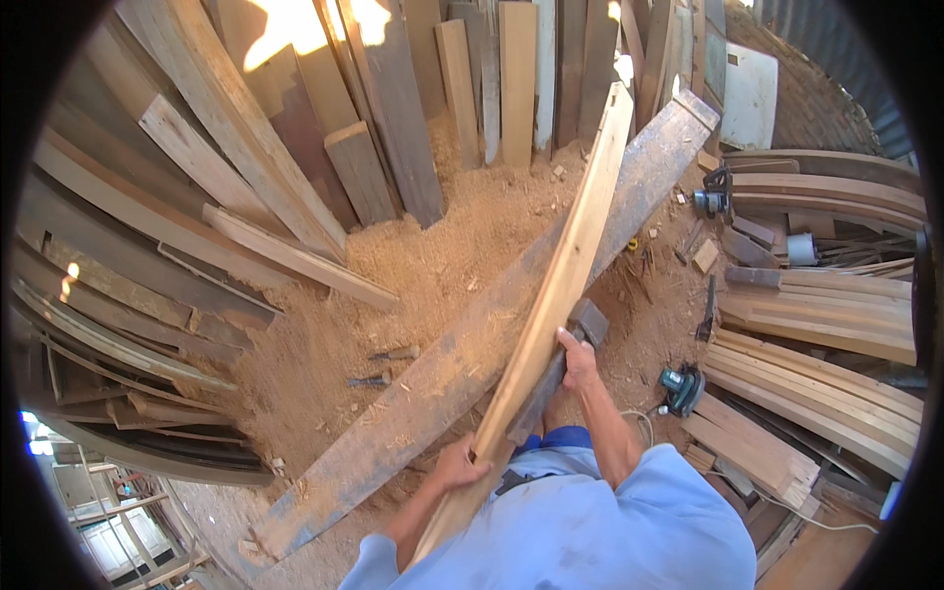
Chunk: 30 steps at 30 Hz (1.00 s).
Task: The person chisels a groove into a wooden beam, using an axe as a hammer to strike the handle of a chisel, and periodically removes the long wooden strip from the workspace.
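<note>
A long, pale wooden beam point(553, 300) runs from my body up and away to the right, with a small notch near its far end. My left hand point(460, 465) is closed round the beam near my waist, beside a slot in its face. Farther along, my right hand point(578, 360) grips the beam's right side, thumb on the edge and fingertips hidden underneath. A dark wooden block point(588, 323) sits just beyond my right hand. The beam crosses over a wide, weathered plank point(393, 433) strewn with shavings.
Two chisels point(393, 354) lie in the sawdust point(433, 261) left of the plank. Boards point(398, 118) lean along the back and left. To the right are stacked timber point(806, 398), a teal power tool point(680, 389) with a cord and a blue power tool point(710, 200).
</note>
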Each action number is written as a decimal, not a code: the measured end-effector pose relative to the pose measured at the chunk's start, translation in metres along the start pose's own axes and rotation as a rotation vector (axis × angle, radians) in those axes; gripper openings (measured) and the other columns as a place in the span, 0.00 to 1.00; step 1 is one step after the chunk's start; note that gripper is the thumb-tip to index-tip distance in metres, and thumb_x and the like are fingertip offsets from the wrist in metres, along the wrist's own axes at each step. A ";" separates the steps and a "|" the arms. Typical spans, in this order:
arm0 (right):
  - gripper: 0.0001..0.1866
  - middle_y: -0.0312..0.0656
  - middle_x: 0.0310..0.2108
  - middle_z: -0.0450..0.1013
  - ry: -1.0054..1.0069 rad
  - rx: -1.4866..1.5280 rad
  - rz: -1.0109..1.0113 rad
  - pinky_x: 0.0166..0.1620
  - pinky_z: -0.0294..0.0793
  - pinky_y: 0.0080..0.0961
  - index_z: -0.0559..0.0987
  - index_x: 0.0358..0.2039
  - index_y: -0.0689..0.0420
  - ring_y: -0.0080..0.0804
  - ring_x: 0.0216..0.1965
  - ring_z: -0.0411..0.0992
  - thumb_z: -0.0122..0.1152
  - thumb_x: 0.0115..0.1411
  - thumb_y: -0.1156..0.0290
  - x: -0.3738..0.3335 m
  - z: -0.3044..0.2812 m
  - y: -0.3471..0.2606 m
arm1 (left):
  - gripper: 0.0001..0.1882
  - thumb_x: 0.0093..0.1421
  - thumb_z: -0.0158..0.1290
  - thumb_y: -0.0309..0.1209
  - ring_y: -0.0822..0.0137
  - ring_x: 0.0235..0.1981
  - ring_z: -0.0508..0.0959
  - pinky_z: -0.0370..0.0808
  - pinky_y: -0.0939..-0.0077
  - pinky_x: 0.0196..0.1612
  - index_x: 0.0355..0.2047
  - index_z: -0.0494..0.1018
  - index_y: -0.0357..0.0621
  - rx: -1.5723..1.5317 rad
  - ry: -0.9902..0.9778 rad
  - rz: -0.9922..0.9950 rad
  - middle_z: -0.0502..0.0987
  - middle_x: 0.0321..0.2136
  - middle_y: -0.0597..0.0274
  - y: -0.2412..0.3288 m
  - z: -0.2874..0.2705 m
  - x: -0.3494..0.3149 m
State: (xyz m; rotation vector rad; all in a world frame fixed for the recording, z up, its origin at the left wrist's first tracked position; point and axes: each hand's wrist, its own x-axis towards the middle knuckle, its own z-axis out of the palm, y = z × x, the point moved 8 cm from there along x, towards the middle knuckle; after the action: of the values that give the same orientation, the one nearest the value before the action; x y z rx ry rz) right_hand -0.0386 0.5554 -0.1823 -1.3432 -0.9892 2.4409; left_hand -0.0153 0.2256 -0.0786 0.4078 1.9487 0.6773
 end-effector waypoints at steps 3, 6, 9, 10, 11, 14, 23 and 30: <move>0.23 0.49 0.43 0.80 -0.088 0.133 0.108 0.48 0.83 0.40 0.78 0.50 0.64 0.41 0.42 0.81 0.67 0.65 0.58 -0.009 0.001 -0.004 | 0.37 0.55 0.63 0.49 0.55 0.47 0.81 0.77 0.60 0.51 0.59 0.70 0.39 -0.102 -0.156 0.060 0.81 0.47 0.52 0.006 0.020 -0.015; 0.26 0.50 0.43 0.80 -0.403 0.340 0.208 0.49 0.83 0.43 0.78 0.50 0.66 0.43 0.42 0.81 0.63 0.68 0.53 -0.031 0.037 -0.026 | 0.47 0.56 0.62 0.53 0.52 0.61 0.72 0.69 0.58 0.63 0.68 0.60 0.37 -0.675 -0.217 0.222 0.71 0.60 0.46 -0.009 0.040 0.016; 0.31 0.53 0.45 0.80 -0.426 0.290 0.113 0.51 0.83 0.45 0.77 0.52 0.68 0.46 0.45 0.81 0.62 0.68 0.48 -0.035 0.044 -0.048 | 0.63 0.55 0.65 0.55 0.55 0.77 0.45 0.46 0.61 0.76 0.76 0.39 0.36 -0.724 -0.197 0.384 0.46 0.74 0.42 0.075 0.025 0.038; 0.32 0.54 0.45 0.80 -0.426 0.264 0.091 0.51 0.83 0.44 0.76 0.53 0.68 0.46 0.46 0.81 0.62 0.67 0.48 -0.037 0.044 -0.055 | 0.63 0.54 0.66 0.54 0.54 0.76 0.47 0.47 0.60 0.75 0.76 0.40 0.36 -0.684 -0.171 0.389 0.47 0.74 0.42 0.087 0.024 0.038; 0.32 0.54 0.47 0.79 -0.488 0.296 0.102 0.52 0.83 0.44 0.76 0.53 0.68 0.46 0.48 0.80 0.63 0.67 0.48 -0.049 0.054 -0.069 | 0.64 0.53 0.67 0.53 0.54 0.76 0.48 0.48 0.60 0.75 0.76 0.41 0.36 -0.638 -0.141 0.389 0.49 0.74 0.42 0.094 0.020 0.040; 0.31 0.54 0.48 0.79 -0.542 0.308 0.078 0.53 0.82 0.43 0.76 0.53 0.68 0.45 0.49 0.80 0.61 0.68 0.48 -0.079 0.076 -0.112 | 0.67 0.47 0.73 0.49 0.54 0.74 0.55 0.51 0.60 0.74 0.76 0.43 0.36 -0.604 -0.066 0.372 0.55 0.72 0.44 0.134 -0.008 0.031; 0.11 0.55 0.55 0.76 -0.973 0.215 -0.049 0.62 0.76 0.42 0.78 0.43 0.63 0.44 0.57 0.77 0.65 0.61 0.74 -0.153 0.174 -0.259 | 0.71 0.40 0.77 0.44 0.56 0.54 0.76 0.70 0.62 0.60 0.76 0.44 0.42 -0.757 0.310 0.703 0.73 0.53 0.50 0.249 -0.111 -0.044; 0.14 0.62 0.59 0.73 -1.136 0.031 0.062 0.68 0.69 0.49 0.80 0.40 0.64 0.54 0.60 0.74 0.58 0.51 0.86 -0.181 0.185 -0.234 | 0.70 0.37 0.76 0.48 0.55 0.58 0.72 0.71 0.60 0.58 0.74 0.47 0.39 -0.650 0.703 0.924 0.69 0.55 0.52 0.292 -0.183 -0.121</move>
State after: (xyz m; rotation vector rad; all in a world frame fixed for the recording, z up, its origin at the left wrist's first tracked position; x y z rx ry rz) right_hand -0.1189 0.5653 0.1572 0.1786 -1.0382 3.2114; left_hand -0.1260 0.3373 0.2506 0.7159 1.9327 2.2119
